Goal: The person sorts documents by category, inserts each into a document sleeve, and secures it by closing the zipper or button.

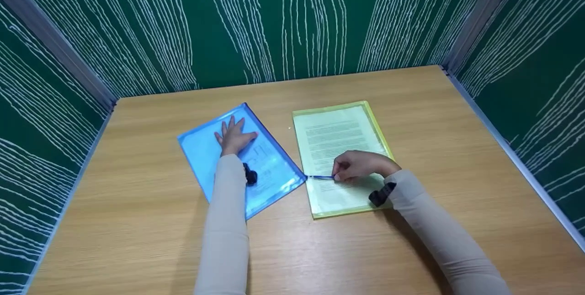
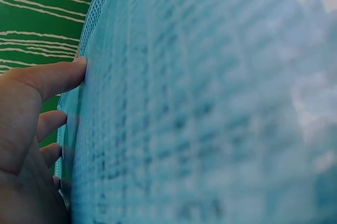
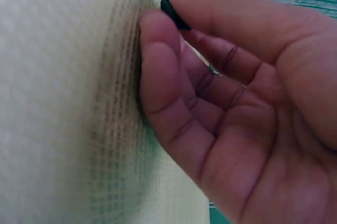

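Observation:
A blue mesh document pouch [image 1: 274,185] lies slanted on the table, with printed paper showing through it. My left hand [image 1: 234,139] rests on its upper part with fingers spread; in the left wrist view the fingertips touch the mesh [image 2: 189,103]. From the pouch's right corner, a thin blue pull strip [image 1: 321,177] stretches rightward. My right hand [image 1: 358,165] pinches the strip's end between thumb and forefinger, above a yellow mesh pouch [image 1: 338,133] that holds a printed sheet. Close up, the pinched end [image 3: 175,13] looks dark, with blue beyond it.
The wooden table [image 1: 137,203] reaches back to a green wall [image 1: 224,25] with white wavy lines. Similar panels stand at left and right, with grey metal edging [image 1: 516,149] along the table's sides. Each wrist carries a small black camera [image 1: 382,194].

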`<state>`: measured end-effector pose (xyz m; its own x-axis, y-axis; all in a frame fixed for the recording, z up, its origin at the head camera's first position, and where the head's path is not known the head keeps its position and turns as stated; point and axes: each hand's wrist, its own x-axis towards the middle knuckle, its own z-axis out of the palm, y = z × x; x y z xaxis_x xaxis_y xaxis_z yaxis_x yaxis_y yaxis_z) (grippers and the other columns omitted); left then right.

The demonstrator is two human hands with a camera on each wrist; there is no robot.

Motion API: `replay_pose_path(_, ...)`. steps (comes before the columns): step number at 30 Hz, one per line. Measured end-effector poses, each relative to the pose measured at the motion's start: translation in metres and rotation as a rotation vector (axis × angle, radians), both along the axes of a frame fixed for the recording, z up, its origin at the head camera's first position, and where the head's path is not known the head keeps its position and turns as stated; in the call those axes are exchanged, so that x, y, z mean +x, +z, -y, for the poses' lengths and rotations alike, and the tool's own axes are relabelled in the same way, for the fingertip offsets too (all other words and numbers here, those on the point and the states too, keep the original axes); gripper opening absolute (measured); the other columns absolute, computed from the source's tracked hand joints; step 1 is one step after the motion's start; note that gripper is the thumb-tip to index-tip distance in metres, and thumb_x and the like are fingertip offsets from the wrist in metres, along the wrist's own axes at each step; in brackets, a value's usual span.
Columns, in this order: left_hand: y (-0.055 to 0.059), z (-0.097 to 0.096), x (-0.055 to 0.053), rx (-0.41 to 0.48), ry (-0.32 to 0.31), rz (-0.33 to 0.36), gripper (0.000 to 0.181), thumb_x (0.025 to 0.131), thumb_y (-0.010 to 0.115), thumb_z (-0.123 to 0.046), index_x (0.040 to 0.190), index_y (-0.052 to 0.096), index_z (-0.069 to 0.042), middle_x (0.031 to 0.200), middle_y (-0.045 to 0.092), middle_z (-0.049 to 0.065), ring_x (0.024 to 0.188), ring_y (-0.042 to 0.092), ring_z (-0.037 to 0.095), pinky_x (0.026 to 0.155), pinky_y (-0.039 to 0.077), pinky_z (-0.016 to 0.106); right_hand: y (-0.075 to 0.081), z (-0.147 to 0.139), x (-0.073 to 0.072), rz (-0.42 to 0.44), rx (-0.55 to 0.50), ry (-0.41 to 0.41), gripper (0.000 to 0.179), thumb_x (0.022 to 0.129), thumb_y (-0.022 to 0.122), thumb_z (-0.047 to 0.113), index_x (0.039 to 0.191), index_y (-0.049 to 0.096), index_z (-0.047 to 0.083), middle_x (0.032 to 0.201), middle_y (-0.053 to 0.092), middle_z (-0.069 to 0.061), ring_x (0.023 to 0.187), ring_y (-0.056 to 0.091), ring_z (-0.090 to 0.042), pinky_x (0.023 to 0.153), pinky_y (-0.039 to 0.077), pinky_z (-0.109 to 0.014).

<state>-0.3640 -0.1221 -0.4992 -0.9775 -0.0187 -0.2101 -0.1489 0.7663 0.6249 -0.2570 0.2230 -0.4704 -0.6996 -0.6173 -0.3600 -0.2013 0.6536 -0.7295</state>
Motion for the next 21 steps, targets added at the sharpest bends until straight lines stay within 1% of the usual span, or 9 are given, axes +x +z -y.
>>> replay_pose_path(3,0.003,0.003,0.002,-0.007,-0.005,0.014,0.074,0.091,0.058,-0.044,0.153,0.027,-0.020,0.163,0.003,0.007,0.149,-0.014,0.031,0.114,-0.017,0.058,0.001,0.004,0.003,-0.076,0.019,0.027,0.008,0.091,0.064,0.011,0.093,0.067,0.005,0.074,0.064,-0.001,0.063,0.055,-0.008,0.059,0.047,-0.022)
replay_pose_path(6,0.009,0.005,0.004,-0.024,-0.008,0.033,0.074,0.092,0.058,-0.046,0.153,0.026,-0.020,0.163,0.004,0.006,0.149,-0.014,0.031,0.114,-0.016,0.057,0.003,0.008,0.005,-0.151,0.045,0.040,0.007,0.092,0.063,0.012,0.092,0.067,0.005,0.073,0.064,-0.001,0.062,0.054,-0.007,0.057,0.044,-0.021)
replay_pose_path(9,0.016,0.006,0.006,-0.076,-0.014,0.035,0.074,0.092,0.058,-0.047,0.153,0.026,-0.020,0.163,0.005,0.007,0.149,-0.012,0.032,0.115,-0.013,0.059,0.006,0.011,0.005,-0.197,0.066,0.042,0.007,0.092,0.063,0.012,0.093,0.068,0.006,0.075,0.065,-0.001,0.063,0.053,-0.006,0.058,0.044,-0.021)
replay_pose_path(12,0.022,0.007,0.008,-0.196,-0.044,0.012,0.073,0.092,0.055,-0.049,0.153,0.027,-0.018,0.163,0.006,0.011,0.149,-0.009,0.035,0.114,-0.009,0.063,0.009,0.013,0.004,-0.195,0.078,0.045,0.009,0.092,0.063,0.013,0.096,0.068,0.006,0.079,0.068,-0.003,0.064,0.055,-0.007,0.059,0.045,-0.021)
replay_pose_path(15,0.024,0.004,0.011,-0.316,-0.086,-0.012,0.070,0.095,0.050,-0.049,0.153,0.028,-0.016,0.162,0.007,0.014,0.148,-0.006,0.039,0.114,-0.005,0.065,0.010,0.013,0.005,-0.191,0.103,0.075,0.013,0.093,0.061,0.015,0.100,0.069,0.008,0.082,0.070,-0.003,0.066,0.058,-0.008,0.060,0.046,-0.022)
replay_pose_path(18,0.025,0.000,0.013,-0.348,-0.108,-0.019,0.067,0.097,0.047,-0.048,0.153,0.028,-0.016,0.162,0.009,0.015,0.148,-0.003,0.041,0.113,-0.004,0.066,0.012,0.010,0.006,-0.190,0.132,0.109,0.016,0.094,0.060,0.017,0.105,0.069,0.009,0.085,0.071,-0.003,0.067,0.058,-0.008,0.061,0.047,-0.023)
replay_pose_path(21,0.027,-0.003,0.015,-0.335,-0.118,-0.014,0.066,0.098,0.043,-0.047,0.154,0.025,-0.017,0.161,0.009,0.016,0.148,-0.002,0.042,0.113,-0.005,0.067,0.014,0.006,0.006,-0.200,0.159,0.137,0.020,0.094,0.060,0.018,0.110,0.069,0.009,0.089,0.070,-0.004,0.071,0.059,-0.009,0.065,0.048,-0.025)
